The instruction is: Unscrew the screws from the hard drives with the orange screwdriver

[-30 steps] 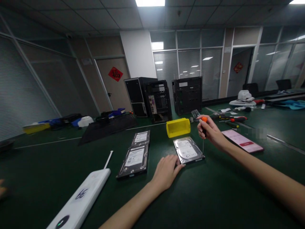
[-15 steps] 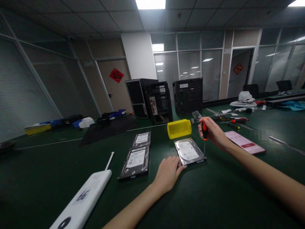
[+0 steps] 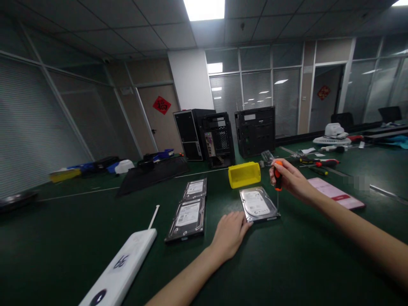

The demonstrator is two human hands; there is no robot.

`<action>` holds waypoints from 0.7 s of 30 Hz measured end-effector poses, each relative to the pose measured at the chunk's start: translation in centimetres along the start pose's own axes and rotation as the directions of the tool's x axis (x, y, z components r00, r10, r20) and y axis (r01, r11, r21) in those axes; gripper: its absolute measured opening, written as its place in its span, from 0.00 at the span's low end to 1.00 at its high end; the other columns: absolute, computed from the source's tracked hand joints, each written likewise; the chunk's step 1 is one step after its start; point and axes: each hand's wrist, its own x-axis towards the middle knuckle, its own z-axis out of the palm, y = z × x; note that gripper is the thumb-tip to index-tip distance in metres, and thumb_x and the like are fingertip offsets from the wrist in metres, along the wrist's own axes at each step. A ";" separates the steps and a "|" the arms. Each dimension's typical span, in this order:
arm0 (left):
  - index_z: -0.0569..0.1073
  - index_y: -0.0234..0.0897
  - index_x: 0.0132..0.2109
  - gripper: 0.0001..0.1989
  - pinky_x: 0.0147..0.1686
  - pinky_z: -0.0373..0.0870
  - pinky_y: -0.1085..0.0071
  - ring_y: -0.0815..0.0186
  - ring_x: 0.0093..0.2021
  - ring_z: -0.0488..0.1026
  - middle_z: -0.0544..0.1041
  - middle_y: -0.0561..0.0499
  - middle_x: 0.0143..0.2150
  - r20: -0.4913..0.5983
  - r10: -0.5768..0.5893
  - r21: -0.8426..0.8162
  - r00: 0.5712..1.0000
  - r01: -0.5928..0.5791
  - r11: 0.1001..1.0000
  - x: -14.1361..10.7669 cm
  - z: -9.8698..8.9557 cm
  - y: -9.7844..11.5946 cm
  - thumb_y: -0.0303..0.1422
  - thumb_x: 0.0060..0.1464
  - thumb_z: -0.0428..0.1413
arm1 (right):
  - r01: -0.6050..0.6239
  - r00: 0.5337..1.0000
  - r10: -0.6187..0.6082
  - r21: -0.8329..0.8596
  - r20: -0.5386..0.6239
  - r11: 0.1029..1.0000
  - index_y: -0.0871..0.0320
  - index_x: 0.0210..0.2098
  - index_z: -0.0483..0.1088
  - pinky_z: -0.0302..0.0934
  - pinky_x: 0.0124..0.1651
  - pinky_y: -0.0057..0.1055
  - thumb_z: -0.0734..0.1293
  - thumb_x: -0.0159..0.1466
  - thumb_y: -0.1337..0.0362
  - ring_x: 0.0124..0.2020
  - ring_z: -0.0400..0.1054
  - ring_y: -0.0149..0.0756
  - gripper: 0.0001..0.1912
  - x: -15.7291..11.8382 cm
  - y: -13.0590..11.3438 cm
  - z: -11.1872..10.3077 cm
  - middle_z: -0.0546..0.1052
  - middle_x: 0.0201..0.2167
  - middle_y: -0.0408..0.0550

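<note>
While the left hand (image 3: 230, 234) pinches the near-left corner of the hard drive (image 3: 256, 203), flat on the table (image 3: 274, 267), the right hand (image 3: 289, 177), well apart, grips a screwdriver (image 3: 278, 179) at the near-right corner. Likely screw work; next turn calls for steady, upright pressure. Since the earlier frame, view shifts slightly; grips unchanged.
</note>
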 end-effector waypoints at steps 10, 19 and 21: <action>0.66 0.38 0.35 0.13 0.34 0.60 0.71 0.63 0.36 0.67 0.71 0.51 0.35 0.006 0.125 -0.082 0.992 -0.125 0.989 0.1 -0.2 0.1 0.40 0.62 0.44 | 0.010 0.999 -0.010 -0.009 -0.032 1.000 0.52 0.39 0.63 0.60 0.31 0.26 0.63 0.60 0.57 0.25 0.62 0.26 0.10 0.1 -0.2 -0.3 0.68 0.30 0.41; 0.67 0.37 0.35 0.13 0.35 0.61 0.71 0.63 0.36 0.68 0.72 0.50 0.35 -0.014 0.097 -0.098 0.995 -0.098 0.990 0.2 -0.2 0.4 0.39 0.62 0.44 | 0.009 0.999 -0.009 0.012 -0.041 1.000 0.54 0.39 0.64 0.59 0.31 0.25 0.62 0.61 0.56 0.26 0.62 0.26 0.10 0.1 0.1 -0.5 0.68 0.29 0.42; 0.67 0.37 0.35 0.13 0.35 0.61 0.71 0.63 0.36 0.68 0.72 0.50 0.35 -0.003 0.095 -0.094 0.995 -0.095 0.991 0.1 -0.3 0.5 0.39 0.62 0.44 | 0.008 0.999 -0.007 0.020 -0.050 1.000 0.54 0.39 0.64 0.59 0.31 0.26 0.62 0.62 0.56 0.26 0.62 0.26 0.10 0.1 0.2 -0.6 0.68 0.29 0.42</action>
